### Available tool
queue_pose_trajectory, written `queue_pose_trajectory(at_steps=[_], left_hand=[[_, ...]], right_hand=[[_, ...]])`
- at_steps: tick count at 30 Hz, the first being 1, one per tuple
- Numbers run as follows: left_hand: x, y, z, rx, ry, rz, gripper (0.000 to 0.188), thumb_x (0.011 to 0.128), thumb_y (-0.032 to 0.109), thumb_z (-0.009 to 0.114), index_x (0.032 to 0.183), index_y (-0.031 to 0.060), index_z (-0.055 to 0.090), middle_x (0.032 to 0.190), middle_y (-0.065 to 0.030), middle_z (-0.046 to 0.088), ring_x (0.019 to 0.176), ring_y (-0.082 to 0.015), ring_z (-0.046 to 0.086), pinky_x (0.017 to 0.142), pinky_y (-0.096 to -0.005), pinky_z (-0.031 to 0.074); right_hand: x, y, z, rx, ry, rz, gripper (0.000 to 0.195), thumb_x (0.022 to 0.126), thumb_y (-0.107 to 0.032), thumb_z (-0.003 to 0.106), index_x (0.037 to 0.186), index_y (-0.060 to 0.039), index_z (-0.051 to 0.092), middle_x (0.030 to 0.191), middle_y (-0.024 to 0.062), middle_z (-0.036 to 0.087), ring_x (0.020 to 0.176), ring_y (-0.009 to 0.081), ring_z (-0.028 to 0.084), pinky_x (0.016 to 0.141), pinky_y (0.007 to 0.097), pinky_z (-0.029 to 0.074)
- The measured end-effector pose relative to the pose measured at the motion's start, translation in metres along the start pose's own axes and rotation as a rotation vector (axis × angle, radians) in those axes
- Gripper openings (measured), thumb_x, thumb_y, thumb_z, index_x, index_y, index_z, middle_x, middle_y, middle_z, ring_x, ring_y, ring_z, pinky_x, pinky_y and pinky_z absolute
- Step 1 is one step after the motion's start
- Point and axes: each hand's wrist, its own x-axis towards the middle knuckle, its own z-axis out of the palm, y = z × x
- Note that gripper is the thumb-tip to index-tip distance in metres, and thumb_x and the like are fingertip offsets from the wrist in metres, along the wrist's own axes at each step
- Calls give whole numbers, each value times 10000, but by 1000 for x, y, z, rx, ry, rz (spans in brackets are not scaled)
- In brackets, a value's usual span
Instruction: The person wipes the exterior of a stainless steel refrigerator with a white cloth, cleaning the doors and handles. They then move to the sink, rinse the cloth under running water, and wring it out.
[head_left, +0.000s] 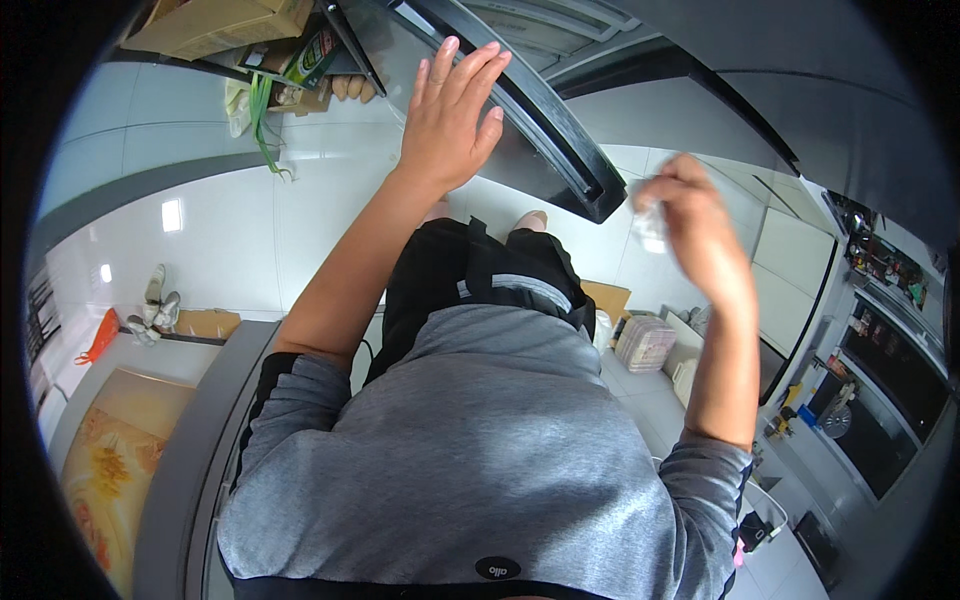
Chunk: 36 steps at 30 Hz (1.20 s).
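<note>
A dark appliance door or drawer (547, 127), probably of a refrigerator, stands out in front of me, with pale drawers or shelves (525, 30) showing behind its edge. My left hand (454, 112) lies over this edge, palm down with its fingers spread, and grips nothing that I can see. To the right of the door's corner is my right hand (686, 217), blurred, with its fingers curled on a crumpled whitish thing (651, 229), perhaps a cloth or tissue. That hand is apart from the door.
Cardboard boxes (217, 30), green onions (261, 112) and brown root vegetables or similar items (352, 88) are at the upper left. Shoes (154, 300) stand on the tiled floor at left. A plaid bundle (645, 343) lies behind me at right, near a cluttered counter (795, 450).
</note>
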Motion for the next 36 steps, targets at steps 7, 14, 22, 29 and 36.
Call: queue_pose_trajectory(at_steps=[7,14,22,29,36], left_hand=[[4,3,11,-77,42,-5,596,889,214,555,1468,184,420,1513,-23,372,1449,-382,224,1161,-578,218],[20,1,15,50,-6,62,622,881,135,533,1483,166,381,1539,-60,354,1442,-407,228,1127,-656,158],[43,9,22,258,-78,55,650,862,149,573,1483,196,388,1540,-38,363,1438,-357,266,1125,-665,173],[71,15,27,147,-188,390,545,828,47,571,1360,162,552,1340,-36,571,1266,-240,496,1096,-450,360],[110,52,46,-108,-520,586,518,794,34,512,1294,120,617,1215,-76,660,1096,-274,604,957,-396,483]], right_hand=[[18,-5,17,168,284,-122,358,814,146,583,1013,-99,751,942,83,561,882,220,606,773,323,508],[70,1,84,-180,485,-312,518,721,75,597,1149,-181,736,970,48,585,926,243,581,842,374,499],[-28,122,70,-350,457,115,473,799,119,592,1190,-118,717,961,76,617,886,222,617,821,332,526],[18,99,123,591,810,348,289,952,-66,618,1232,-7,659,1050,78,608,836,132,631,763,261,540],[77,68,149,1287,1249,293,188,989,-26,511,1168,-25,452,1041,74,550,921,151,618,719,293,598]])
